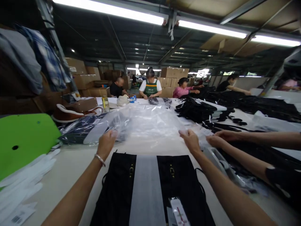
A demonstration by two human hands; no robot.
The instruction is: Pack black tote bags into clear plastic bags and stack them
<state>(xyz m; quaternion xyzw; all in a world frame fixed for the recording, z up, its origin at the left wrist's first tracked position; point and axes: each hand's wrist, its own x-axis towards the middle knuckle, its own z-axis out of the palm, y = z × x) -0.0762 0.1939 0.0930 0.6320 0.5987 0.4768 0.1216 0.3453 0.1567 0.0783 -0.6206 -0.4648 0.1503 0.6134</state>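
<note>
A clear plastic bag (pixel 152 121) is stretched between my two hands above the white table. My left hand (pixel 106 142), with a bracelet on its wrist, is closed on the bag's left corner. On the opposite side my right hand (pixel 191 140) pinches the other corner. Close to me lies a flat black bag (pixel 115 188) with two small buckles. A pale strip of wrapping sheet (pixel 147 188) runs down its middle, and a hang tag (pixel 179 212) rests on its lower right part.
Plastic-wrapped bags (pixel 82 130) lie at left, beside a green panel (pixel 25 138) and white sheets (pixel 25 179). A co-worker's hands (pixel 219 139) reach in from the right, near a grey tool (pixel 218 163). Stacked black bags (pixel 199 110) stand beyond; several people sit or stand farther back.
</note>
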